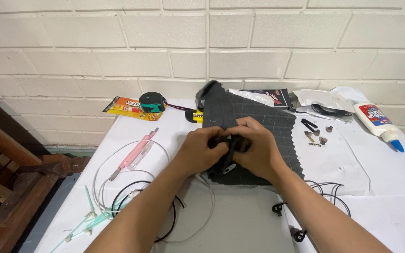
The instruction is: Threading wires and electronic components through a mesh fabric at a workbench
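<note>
A small dark part (233,143) sits pinched between the two hands at the middle of the worktop (390,187), over the near half of a dark grey quilted fabric piece (254,117). What the part is cannot be told; it is mostly hidden by fingers, with a pale sliver showing just below it. The left hand (202,150) is closed on it from the left, thumb and fingers curled over the top. The right hand (256,147) is closed on it from the right, fingertips meeting the left hand's.

To do this fine work well, it seems best to keep both wrists low and resting on the fabric, so that the pinch stays steady and the part does not twist. The grip looks crowded; easing the fingertips apart a little would let the eye see the join.

Further out, loops of clear tubing and black cable (132,197) lie near and left, close to the left forearm, where an elbow could drag them. A pink pen-like tool (134,153) lies left of the hands. Small screws and metal bits (317,133) lie right of the fabric, easily scattered. A white glue bottle with a blue tip (378,122) lies far right, a teal tape measure (152,102) far left.
</note>
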